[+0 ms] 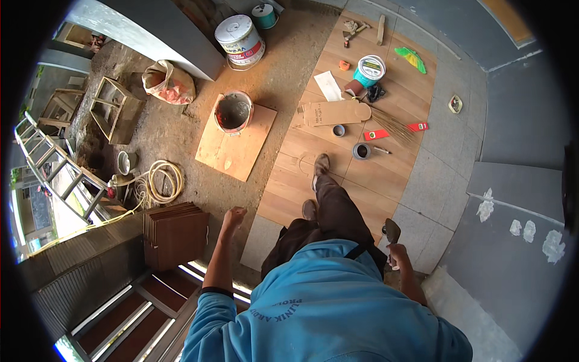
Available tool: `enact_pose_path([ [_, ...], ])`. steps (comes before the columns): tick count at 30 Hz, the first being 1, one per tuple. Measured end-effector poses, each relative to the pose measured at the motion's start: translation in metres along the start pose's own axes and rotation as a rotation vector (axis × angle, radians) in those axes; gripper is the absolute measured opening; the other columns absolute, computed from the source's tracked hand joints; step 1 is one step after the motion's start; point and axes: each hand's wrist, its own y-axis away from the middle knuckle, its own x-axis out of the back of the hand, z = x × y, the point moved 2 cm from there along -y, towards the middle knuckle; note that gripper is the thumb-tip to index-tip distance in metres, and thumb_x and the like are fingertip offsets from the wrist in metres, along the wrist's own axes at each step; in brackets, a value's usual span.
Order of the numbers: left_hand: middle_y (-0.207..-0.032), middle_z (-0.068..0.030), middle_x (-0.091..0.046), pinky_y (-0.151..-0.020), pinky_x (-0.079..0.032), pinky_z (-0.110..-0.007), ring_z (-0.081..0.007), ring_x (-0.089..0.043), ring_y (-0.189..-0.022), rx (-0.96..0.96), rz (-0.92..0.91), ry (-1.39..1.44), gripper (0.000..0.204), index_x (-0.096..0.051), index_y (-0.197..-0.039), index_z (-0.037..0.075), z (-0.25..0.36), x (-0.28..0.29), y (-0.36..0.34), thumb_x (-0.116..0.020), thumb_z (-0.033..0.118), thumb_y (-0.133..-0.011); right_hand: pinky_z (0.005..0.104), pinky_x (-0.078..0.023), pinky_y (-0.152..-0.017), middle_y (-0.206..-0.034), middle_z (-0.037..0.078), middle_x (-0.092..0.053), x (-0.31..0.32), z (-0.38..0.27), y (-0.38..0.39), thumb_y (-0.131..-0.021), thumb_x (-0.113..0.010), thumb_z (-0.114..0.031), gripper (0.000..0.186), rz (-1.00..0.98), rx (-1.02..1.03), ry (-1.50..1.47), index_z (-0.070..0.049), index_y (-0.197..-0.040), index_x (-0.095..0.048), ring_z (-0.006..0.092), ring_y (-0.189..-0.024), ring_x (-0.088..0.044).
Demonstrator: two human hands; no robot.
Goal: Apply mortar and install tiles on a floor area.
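My right hand [398, 257] is closed round the handle of a trowel [392, 230], its dark blade sticking up past the fingers, beside my right hip. On the other side my left hand [234, 218] hangs in the air with its fingers curled in and nothing visible in them. It is nearest to a stack of brown tiles [175, 235] on the left. Ahead of it, a bucket of grey mortar [234, 111] stands on a square wooden-looking board [241, 158]. My shoes rest on wood-patterned floor tiles [289, 187].
Ahead lie a flat piece of cardboard [335, 113], a bundle of thin sticks [392, 125], a teal tub [369, 71], a small dark cup [362, 151] and a hammer [356, 33]. Leftward are a coiled hose [164, 182], a ladder [57, 166] and a large paint pail [240, 41]. Grey walls [512, 223] bound the right.
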Motion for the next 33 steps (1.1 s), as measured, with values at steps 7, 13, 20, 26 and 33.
enact_pose_path([
  [7, -0.106, -0.0134, -0.071, -0.074, -0.057, -0.048, -0.0288, -0.069, -0.093, 0.235, -0.029, 0.115, 0.040, -0.067, -0.119, 0.006, 0.029, 0.013, 0.003, -0.064, 0.036, -0.094, 0.0433, -0.048, -0.047, -0.061, 0.011, -0.053, 0.013, -0.132, -0.028, -0.089, -0.065, -0.025, 0.024, -0.044, 0.081, -0.073, -0.002, -0.087, -0.058, 0.0250, -0.049, -0.055],
  [13, -0.125, -0.0191, -0.063, -0.091, -0.052, -0.055, -0.0366, -0.062, -0.113, 0.407, -0.063, 0.283, 0.047, -0.057, -0.133, 0.003, 0.054, 0.040, 0.005, -0.061, 0.033, -0.096, 0.0399, -0.050, -0.046, -0.065, 0.009, -0.056, 0.028, -0.272, -0.022, -0.087, -0.064, -0.025, 0.027, -0.071, 0.266, -0.094, 0.000, -0.097, -0.060, 0.0222, -0.050, -0.058],
  [20, -0.122, -0.0145, -0.065, -0.087, -0.053, -0.052, -0.0309, -0.064, -0.109, 0.391, -0.133, 0.314, 0.048, -0.059, -0.132, 0.005, 0.123, 0.034, -0.029, -0.061, 0.037, -0.095, 0.0408, -0.047, -0.043, -0.064, 0.009, -0.054, 0.038, -0.404, -0.022, -0.089, -0.066, -0.027, 0.029, -0.068, 0.330, -0.105, -0.001, -0.097, -0.057, 0.0222, -0.047, -0.055],
  [26, -0.118, -0.0122, -0.066, -0.085, -0.053, -0.050, -0.0287, -0.064, -0.105, 0.329, -0.296, 0.349, 0.050, -0.061, -0.127, 0.007, 0.122, 0.057, -0.151, -0.063, 0.043, -0.093, 0.0404, -0.047, -0.042, -0.063, 0.009, -0.054, 0.018, -0.488, -0.040, -0.088, -0.067, -0.028, 0.029, -0.041, 0.316, -0.141, -0.002, -0.093, -0.056, 0.0222, -0.045, -0.054],
  [33, -0.115, -0.0113, -0.067, -0.083, -0.053, -0.050, -0.0282, -0.064, -0.102, 0.346, -0.266, 0.252, 0.047, -0.062, -0.126, 0.008, 0.222, 0.161, -0.318, -0.064, 0.041, -0.092, 0.0422, -0.048, -0.043, -0.063, 0.011, -0.054, -0.027, -0.590, -0.031, -0.087, -0.067, -0.027, 0.028, 0.015, 0.121, -0.214, -0.001, -0.089, -0.057, 0.0242, -0.046, -0.055],
])
